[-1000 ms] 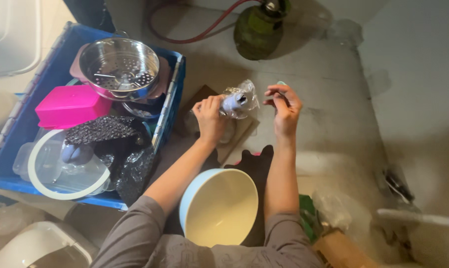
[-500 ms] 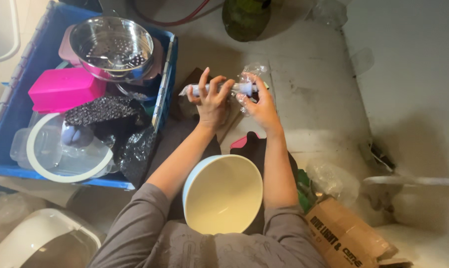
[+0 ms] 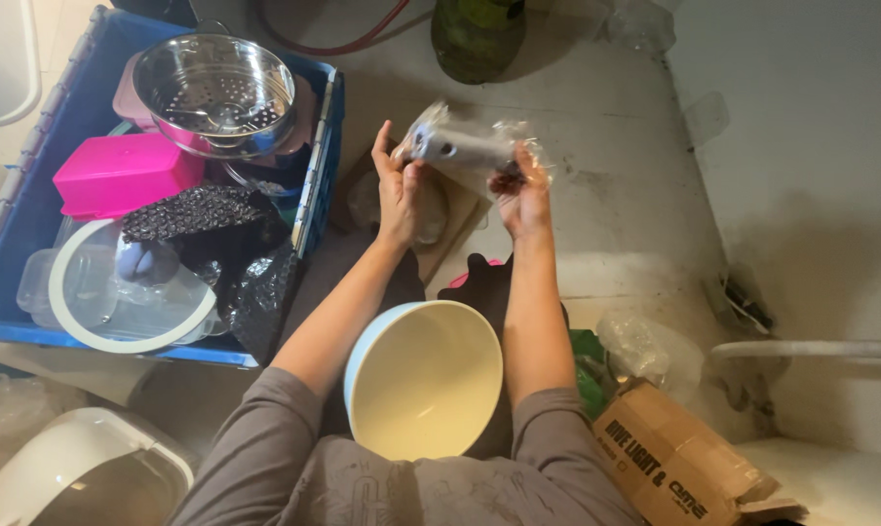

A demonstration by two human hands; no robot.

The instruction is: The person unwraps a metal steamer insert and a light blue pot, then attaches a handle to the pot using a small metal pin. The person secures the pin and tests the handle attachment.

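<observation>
Head view: both hands (image 3: 399, 195) (image 3: 523, 200) hold a plastic-wrapped, seemingly metal piece (image 3: 465, 146) over grey concrete floor (image 3: 616, 224).

The crate (image 3: 31, 195) sits at the floor's (image 3: 616, 224) left edge with the steamer pot (image 3: 214, 93) at its far end and the lidded box (image 3: 124, 173) just nearer, the bowl (image 3: 423, 378) lies between the forearms, the carton (image 3: 679, 466) lies to its right.

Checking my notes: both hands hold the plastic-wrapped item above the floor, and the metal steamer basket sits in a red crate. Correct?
Not quite: in the head view the crate holding the metal steamer basket is blue. Both hands, left and right, do hold the plastic-wrapped item.
</observation>
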